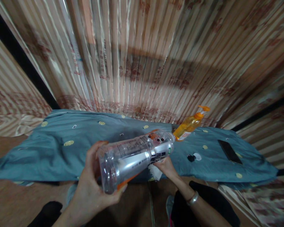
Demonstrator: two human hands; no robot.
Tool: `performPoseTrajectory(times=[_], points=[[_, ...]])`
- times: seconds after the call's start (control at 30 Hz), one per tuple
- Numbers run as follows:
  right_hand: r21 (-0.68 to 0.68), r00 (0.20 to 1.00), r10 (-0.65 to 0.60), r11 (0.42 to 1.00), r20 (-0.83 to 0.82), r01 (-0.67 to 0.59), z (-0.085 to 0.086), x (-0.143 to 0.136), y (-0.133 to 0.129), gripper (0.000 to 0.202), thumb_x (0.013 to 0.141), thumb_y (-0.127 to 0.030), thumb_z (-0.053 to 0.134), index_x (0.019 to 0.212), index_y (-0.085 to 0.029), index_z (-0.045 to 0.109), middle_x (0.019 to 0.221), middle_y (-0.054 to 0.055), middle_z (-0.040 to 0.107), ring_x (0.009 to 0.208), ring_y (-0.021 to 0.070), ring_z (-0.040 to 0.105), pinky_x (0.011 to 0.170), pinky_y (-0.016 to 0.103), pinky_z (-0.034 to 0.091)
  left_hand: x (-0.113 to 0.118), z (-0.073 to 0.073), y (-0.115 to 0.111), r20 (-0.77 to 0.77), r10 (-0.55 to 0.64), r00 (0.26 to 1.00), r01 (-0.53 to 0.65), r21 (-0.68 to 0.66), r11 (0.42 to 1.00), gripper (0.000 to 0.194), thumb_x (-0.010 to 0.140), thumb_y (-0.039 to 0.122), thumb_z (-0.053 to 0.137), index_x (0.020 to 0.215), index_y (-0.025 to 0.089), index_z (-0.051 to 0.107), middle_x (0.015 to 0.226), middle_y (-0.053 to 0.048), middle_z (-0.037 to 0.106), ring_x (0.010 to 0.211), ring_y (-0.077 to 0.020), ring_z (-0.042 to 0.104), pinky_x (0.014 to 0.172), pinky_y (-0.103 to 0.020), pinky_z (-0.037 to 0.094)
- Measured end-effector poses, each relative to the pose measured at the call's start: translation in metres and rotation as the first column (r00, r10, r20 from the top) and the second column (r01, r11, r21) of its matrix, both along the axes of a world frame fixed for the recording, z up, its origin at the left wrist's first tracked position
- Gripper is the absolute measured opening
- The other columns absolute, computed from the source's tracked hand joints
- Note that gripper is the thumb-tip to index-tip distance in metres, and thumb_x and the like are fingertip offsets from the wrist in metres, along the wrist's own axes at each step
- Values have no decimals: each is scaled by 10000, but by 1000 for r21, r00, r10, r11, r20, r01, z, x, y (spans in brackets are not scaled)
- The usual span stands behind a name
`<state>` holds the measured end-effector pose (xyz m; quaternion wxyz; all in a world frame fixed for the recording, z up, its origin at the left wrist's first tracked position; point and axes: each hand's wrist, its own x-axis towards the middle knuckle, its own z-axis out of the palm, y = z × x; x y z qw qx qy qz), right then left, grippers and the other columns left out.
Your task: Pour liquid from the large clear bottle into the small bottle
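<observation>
A large clear plastic bottle [132, 159] with a silver and orange label lies tilted across the middle of the view, held up over the bed's edge. My left hand [97, 183] wraps round its near, open-looking end. Beyond its lower side is my right hand [165, 166], fingers closed on a white tissue or cloth [155, 172] against the bottle; the fingertips are partly hidden behind it. Just past the bottle's far end stands an orange pump bottle [188, 126] of yellow liquid.
Teal bedding [68, 151] with yellow pineapple prints covers the low surface. A dark phone [229, 152] and a small black-and-white item [194, 157] lie at the right. Striped curtains [142, 63] hang behind, with black poles [26, 56] at both sides.
</observation>
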<state>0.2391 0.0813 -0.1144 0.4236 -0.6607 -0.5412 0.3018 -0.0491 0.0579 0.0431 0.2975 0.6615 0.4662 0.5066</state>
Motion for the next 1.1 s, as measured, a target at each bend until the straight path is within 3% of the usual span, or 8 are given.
performPoseTrajectory(times=[0.53, 0.73, 1.1], points=[[11, 1000, 12, 1000, -29, -11, -5, 2, 1, 343, 667, -430, 812, 899, -181, 771, 891, 97, 819, 837, 317, 771, 809, 433, 618, -1, -1, 1, -24, -2, 1000, 3, 31, 1000, 807, 681, 325, 724, 1401, 254, 365, 1139, -47, 710, 999, -254, 746, 845, -364, 642], [23, 1000, 7, 1000, 1, -7, -4, 2, 1, 274, 656, -413, 817, 797, -184, 761, 843, 90, 814, 803, 304, 766, 770, 400, 613, -2, -2, 1, -45, 5, 999, -4, 29, 1000, 814, 677, 322, 728, 1402, 266, 364, 1148, -45, 709, 1009, -249, 745, 865, -358, 635], [-4, 1000, 10, 1000, 6, -10, 2, 0, -1, 265, 673, -423, 787, 786, -185, 762, 816, 85, 814, 776, 303, 765, 737, 387, 605, 2, 1, -1, 26, 0, 1000, 0, 5, 1000, 803, 662, 304, 736, 1379, 249, 379, 1140, -74, 712, 1021, -297, 740, 882, -449, 635]])
